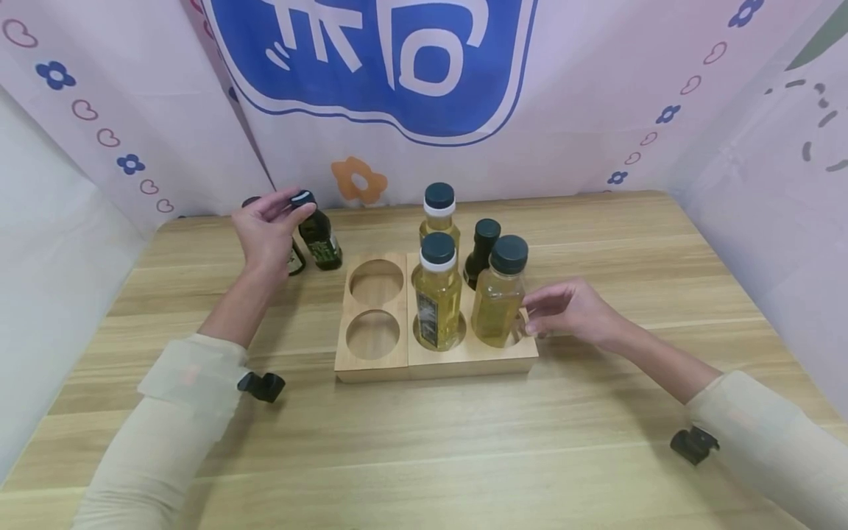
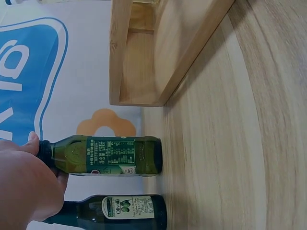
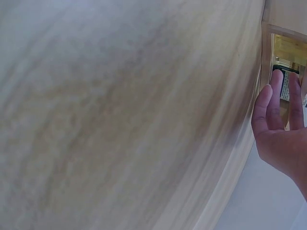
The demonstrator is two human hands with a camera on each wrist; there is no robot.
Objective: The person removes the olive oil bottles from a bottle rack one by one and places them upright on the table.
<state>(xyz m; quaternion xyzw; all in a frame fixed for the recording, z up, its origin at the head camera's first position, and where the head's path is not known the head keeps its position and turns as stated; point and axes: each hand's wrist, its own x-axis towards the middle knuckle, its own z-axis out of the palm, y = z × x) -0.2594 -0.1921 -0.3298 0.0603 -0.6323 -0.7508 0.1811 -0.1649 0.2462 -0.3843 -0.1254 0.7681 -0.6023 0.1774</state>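
My left hand point(image 1: 266, 234) pinches the dark cap of a small green olive oil bottle point(image 1: 321, 241), which stands upright left of a wooden rack point(image 1: 371, 372). A second dark olive oil bottle point(image 2: 129, 211) stands beside it, partly hidden behind the hand in the head view. My right hand point(image 1: 583, 315) is at the rack's right side with bent, spread fingers, close to a clear bottle of yellow oil point(image 1: 498, 298) in the front right hole. Whether the fingertips touch that bottle or only the rack, I cannot tell.
Two more yellow oil bottles sit in the rack's middle column, one in front point(image 1: 438, 294) and one behind point(image 1: 440, 213). A dark bottle point(image 1: 482, 254) occupies the back right. The left two round holes hold nothing. A printed cloth point(image 1: 563, 96) hangs behind the wooden table point(image 1: 424, 456).
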